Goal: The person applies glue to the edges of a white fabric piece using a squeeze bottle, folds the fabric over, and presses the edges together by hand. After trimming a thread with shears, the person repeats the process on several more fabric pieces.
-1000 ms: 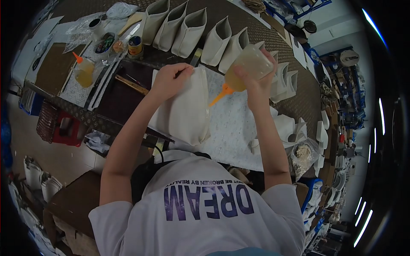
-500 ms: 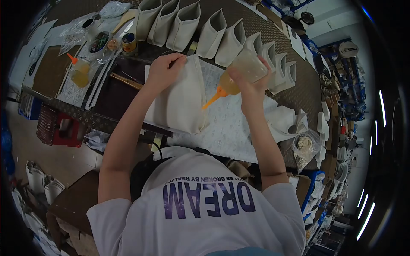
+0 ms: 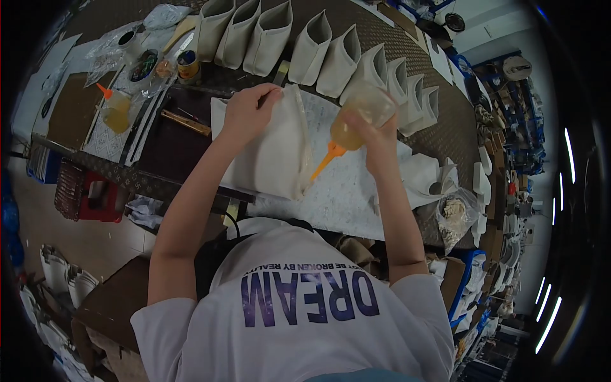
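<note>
My right hand [image 3: 377, 137] is wrapped round a clear squeeze bottle [image 3: 349, 132] of yellowish liquid, tilted with its orange nozzle pointing down and left. The nozzle tip is right at the right-hand edge of a cream fabric piece [image 3: 270, 159], near its lower corner. A shiny wet-looking line runs along that edge. At the top of the piece, the closed fingers of my left hand [image 3: 251, 111] pinch its upper edge. Beneath the piece lies a pale patterned sheet [image 3: 337, 197].
Several cream open-topped pouches [image 3: 267, 41] stand in a row along the back. At left are a second glue bottle [image 3: 117, 113], a small tin [image 3: 188, 65] and a wooden strip [image 3: 186, 122]. On the right sit folded cream pieces [image 3: 420, 178] and a plastic bag [image 3: 453, 219].
My right hand has moved the bottle nozzle down along the fabric's right edge, toward its lower corner. My left hand keeps its hold at the top.
</note>
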Demonstrator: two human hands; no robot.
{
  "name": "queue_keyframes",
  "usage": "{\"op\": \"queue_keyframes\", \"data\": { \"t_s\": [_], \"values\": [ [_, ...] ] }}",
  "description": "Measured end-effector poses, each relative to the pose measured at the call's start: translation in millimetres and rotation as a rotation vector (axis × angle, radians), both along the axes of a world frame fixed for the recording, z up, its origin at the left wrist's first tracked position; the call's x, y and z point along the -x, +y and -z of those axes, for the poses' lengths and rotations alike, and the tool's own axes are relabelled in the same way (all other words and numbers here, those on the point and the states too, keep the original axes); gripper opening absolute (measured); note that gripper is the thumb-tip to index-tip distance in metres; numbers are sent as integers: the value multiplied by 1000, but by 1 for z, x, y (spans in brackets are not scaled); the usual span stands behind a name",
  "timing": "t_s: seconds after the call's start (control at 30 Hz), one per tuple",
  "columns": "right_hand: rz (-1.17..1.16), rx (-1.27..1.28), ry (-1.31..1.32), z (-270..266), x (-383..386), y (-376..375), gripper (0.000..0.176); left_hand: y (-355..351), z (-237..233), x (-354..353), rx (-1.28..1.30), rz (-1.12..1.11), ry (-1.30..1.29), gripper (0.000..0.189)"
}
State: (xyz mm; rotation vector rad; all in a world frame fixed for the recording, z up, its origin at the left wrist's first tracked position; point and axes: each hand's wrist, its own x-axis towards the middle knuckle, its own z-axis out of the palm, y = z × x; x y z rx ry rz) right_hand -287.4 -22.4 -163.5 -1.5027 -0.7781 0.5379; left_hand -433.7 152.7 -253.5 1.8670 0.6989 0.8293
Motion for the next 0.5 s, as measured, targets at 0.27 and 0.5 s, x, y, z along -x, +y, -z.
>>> {"op": "queue_keyframes", "data": {
  "t_s": [0.27,0.5],
  "values": [
    [60,-314,-240,-48,-17,45,85,-9,-7,6,21,131,25,23],
    [-83,-238,-273,-33,-17,52,89,-12,-11,8,24,142,0,23]
  ]
}}
